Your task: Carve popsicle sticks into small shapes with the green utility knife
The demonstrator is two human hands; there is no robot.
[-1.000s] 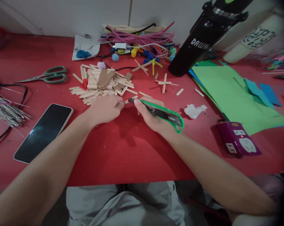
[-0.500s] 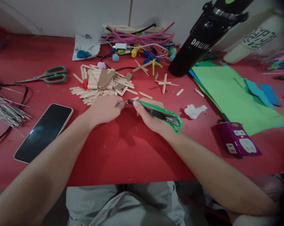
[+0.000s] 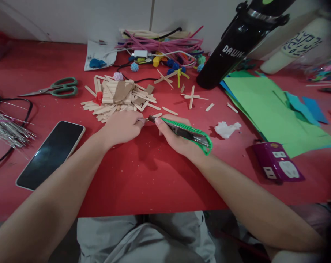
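My right hand (image 3: 173,133) is wrapped around a green box cutter (image 3: 188,132), its dark tip pointing left toward my other hand. My left hand (image 3: 124,126) is closed in a pinch in front of the pile of craft sticks (image 3: 117,95). A small pale end, perhaps a piece of stick, shows at its fingertips; most of it is hidden by the fingers. The cutter's tip is right beside that end; whether they touch I cannot tell. Small crumbs lie on the red table (image 3: 132,182) below my hands.
To the left lie a phone (image 3: 51,155), scissors (image 3: 55,87) and a bundle of wires (image 3: 8,124). Crossed sticks (image 3: 192,97) lie beyond my right hand. Rightward are crumpled tissue (image 3: 227,129), a purple power box (image 3: 277,162) and green paper (image 3: 275,106). A black bottle (image 3: 233,44) stands behind.
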